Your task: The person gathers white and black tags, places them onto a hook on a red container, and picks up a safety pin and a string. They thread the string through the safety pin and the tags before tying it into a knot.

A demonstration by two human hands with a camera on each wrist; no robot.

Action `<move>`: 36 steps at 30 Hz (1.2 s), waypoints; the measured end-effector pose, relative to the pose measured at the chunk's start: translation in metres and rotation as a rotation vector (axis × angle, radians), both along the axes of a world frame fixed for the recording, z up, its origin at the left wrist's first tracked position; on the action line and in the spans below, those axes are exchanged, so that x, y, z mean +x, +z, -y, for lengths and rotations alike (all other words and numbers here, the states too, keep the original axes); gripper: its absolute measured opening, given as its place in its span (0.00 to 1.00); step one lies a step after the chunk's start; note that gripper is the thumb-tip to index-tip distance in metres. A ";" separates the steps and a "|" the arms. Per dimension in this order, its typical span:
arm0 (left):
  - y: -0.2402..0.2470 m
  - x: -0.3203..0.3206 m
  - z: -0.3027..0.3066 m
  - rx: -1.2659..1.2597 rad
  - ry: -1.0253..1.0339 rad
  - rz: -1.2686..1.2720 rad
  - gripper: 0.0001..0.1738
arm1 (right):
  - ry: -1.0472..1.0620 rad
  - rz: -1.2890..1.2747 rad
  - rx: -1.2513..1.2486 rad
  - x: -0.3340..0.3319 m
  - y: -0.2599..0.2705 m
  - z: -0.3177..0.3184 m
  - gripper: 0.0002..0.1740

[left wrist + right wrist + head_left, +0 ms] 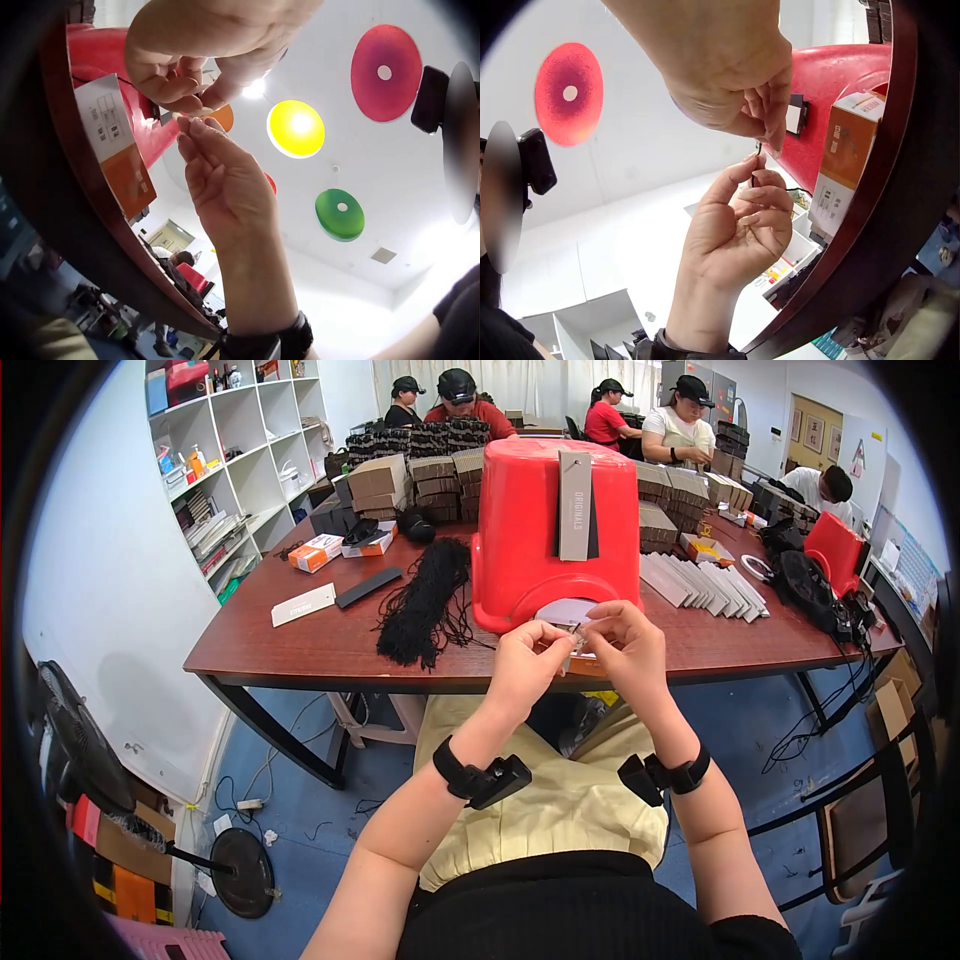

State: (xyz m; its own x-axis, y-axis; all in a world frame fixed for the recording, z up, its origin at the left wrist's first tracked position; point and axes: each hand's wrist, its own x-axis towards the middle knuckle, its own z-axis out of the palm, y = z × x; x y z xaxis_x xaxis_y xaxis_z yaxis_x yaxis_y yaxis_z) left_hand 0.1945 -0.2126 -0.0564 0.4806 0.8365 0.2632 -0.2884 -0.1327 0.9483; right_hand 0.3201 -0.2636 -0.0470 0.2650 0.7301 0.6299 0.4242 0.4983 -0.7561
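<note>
Both hands are raised close together at the table's front edge. My left hand (524, 665) pinches a thin black cord (754, 180) between thumb and forefinger. The fingertips of my right hand (634, 655) meet it from the other side and pinch the cord's upper part, where a tiny pale bit shows; its kind is too small to tell. Right behind them stands an upturned red bucket (515, 525). A grey hang tag (574, 510) lettered ORIGINALS hangs on its side, over a black tag (593, 535). An orange and white box (847, 150) sits at the bucket's foot, beside the fingers.
Left of the bucket lie a bundle of black cords (428, 600), a pale tag (304, 605) and a dark tag (369, 587). Grey tags (700, 585) fan out on the right. Stacked tags (380, 485) fill the table's back, where other people sit.
</note>
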 end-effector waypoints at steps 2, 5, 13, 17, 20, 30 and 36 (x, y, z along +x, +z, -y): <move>0.000 0.000 0.000 0.000 0.003 0.003 0.05 | -0.031 0.065 0.025 -0.001 0.000 0.001 0.08; 0.001 -0.002 0.000 0.014 0.032 -0.026 0.05 | -0.054 0.132 0.030 -0.003 0.001 0.004 0.08; 0.001 -0.006 0.002 0.037 0.079 -0.050 0.06 | -0.089 0.249 0.046 -0.009 0.004 0.012 0.09; 0.003 -0.014 0.006 0.051 0.045 -0.031 0.05 | 0.010 0.193 0.054 -0.010 -0.004 0.017 0.10; 0.008 -0.023 0.019 0.011 -0.016 0.106 0.04 | 0.365 -0.230 -0.210 -0.013 -0.010 0.037 0.13; 0.002 -0.063 0.078 0.164 -0.365 -0.068 0.04 | 1.108 -1.112 -0.500 -0.032 -0.028 0.053 0.29; 0.002 -0.071 0.082 0.114 -0.453 -0.077 0.04 | 0.856 -1.343 -0.162 -0.006 -0.026 0.047 0.19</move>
